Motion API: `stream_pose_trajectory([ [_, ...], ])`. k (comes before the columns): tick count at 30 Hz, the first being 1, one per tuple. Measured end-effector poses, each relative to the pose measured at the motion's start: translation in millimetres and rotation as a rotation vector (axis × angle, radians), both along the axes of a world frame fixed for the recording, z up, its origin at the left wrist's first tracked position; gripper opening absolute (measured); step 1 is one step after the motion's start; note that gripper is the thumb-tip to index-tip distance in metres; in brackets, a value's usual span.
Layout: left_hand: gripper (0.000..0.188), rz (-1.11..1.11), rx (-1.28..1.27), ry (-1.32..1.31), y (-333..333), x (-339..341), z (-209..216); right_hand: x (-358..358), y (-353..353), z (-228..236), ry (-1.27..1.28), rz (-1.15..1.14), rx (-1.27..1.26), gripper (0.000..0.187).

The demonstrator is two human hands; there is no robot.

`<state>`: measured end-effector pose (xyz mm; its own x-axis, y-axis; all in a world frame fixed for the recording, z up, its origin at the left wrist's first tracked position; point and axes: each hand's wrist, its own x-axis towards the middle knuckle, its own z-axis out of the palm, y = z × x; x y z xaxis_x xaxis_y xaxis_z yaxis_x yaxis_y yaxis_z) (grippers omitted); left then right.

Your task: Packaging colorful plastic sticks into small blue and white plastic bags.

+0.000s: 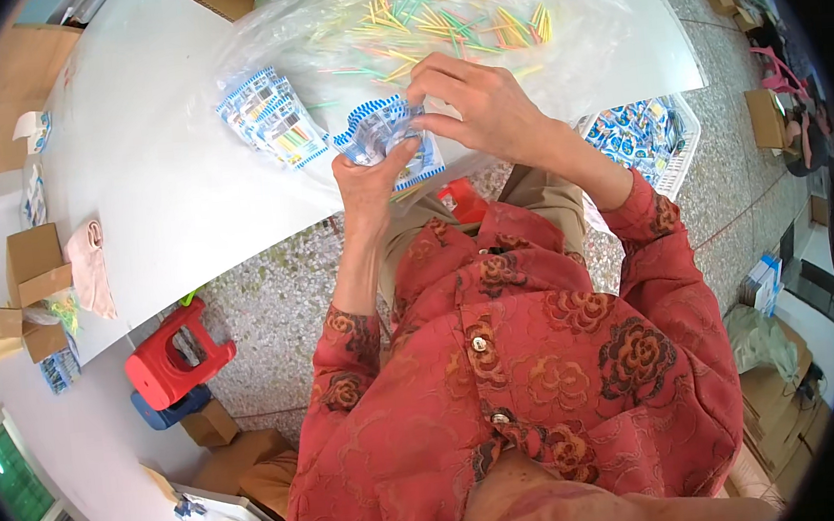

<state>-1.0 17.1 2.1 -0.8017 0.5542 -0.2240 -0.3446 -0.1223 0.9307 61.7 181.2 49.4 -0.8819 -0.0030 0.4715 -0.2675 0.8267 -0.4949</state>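
My left hand [370, 184] grips a small stack of printed blue-and-white plastic packets [373, 132] at the table's front edge, its thumb lying across the front. From the right, my right hand [488, 103] is closed, with thumb and forefinger at the packets' upper right edge. What lies between those fingertips is mostly hidden. Left of my hands, a fanned pile of similar packets [274, 120] lies on the table. Just beyond, many thin yellow, green and pink plastic sticks [457, 27] are spread on clear plastic sheeting [321, 33].
The white table [151, 174] runs across the front. A white basket [686, 136] full of blue-and-white packets stands right of my lap. On the floor at left is a red plastic stool [175, 358]. Cardboard boxes [37, 261] and a pink cloth [90, 267] are at the far left.
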Motion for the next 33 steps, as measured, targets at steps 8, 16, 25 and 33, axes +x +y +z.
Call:
stream_pose_trajectory([
  [8,0.024,-0.003,-0.023,0.054,2,6,-2,7,3,-2,-0.028,0.020,-0.004,0.020],
  [16,0.021,0.013,-0.093,0.224,10,-18,14,-13,8,5,-0.004,0.025,0.048,0.023],
  [25,0.023,0.072,-0.026,0.287,4,-27,15,-17,-18,24,0.374,-0.031,-0.114,0.016],
  [33,0.033,0.266,-0.013,0.193,-35,-26,1,44,-54,-99,-0.102,0.268,0.386,0.012],
])
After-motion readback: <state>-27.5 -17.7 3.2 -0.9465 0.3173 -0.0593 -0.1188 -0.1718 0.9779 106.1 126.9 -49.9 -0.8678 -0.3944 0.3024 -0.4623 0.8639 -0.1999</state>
